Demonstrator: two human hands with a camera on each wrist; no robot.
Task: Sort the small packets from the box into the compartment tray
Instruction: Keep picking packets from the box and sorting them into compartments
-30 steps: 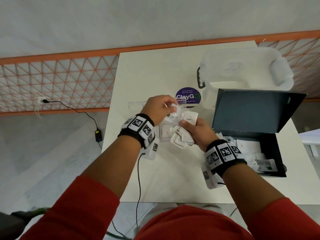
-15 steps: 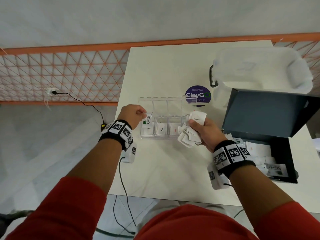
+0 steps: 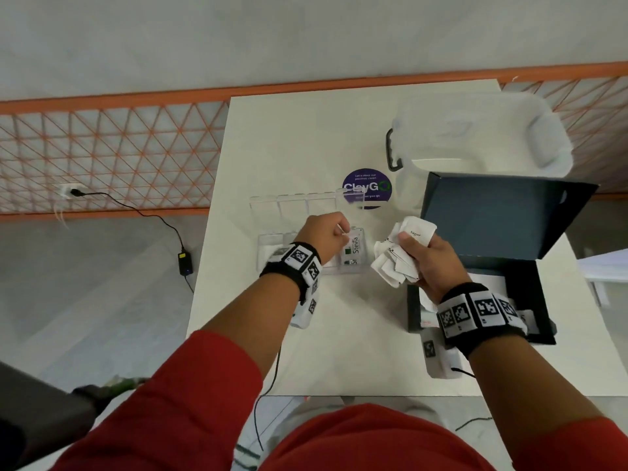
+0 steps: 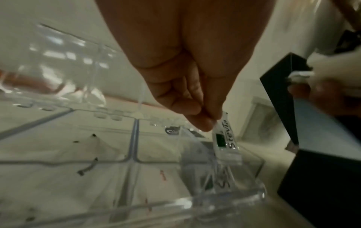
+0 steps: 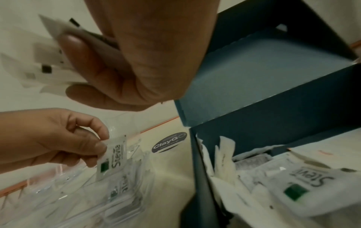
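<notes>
My left hand (image 3: pixel 331 234) pinches a white Stevia packet (image 3: pixel 354 248) by its top edge, upright over the rightmost compartment of the clear compartment tray (image 3: pixel 268 244). The same Stevia packet (image 4: pixel 224 138) hangs from the fingertips (image 4: pixel 203 123), its lower end inside the tray (image 4: pixel 254 195). From the right wrist the packet (image 5: pixel 112 157) stands above another Stevia packet lying in that compartment. My right hand (image 3: pixel 423 256) grips a bunch of white packets (image 3: pixel 394 263), a Sugar one on top, between tray and dark box (image 3: pixel 540 300). More packets (image 5: pixel 273 182) lie in the box.
The box's lid (image 3: pixel 503 215) stands open behind my right hand. A translucent plastic tub (image 3: pixel 475 130) sits at the table's back right. A round purple ClayGo sticker (image 3: pixel 367 188) lies behind the tray's raised clear lid (image 3: pixel 306 203). The table's left edge drops to the floor.
My left hand carried the Stevia packet from the tray's left end to its rightmost compartment. The right hand kept its bunch of packets and shifted slightly right.
</notes>
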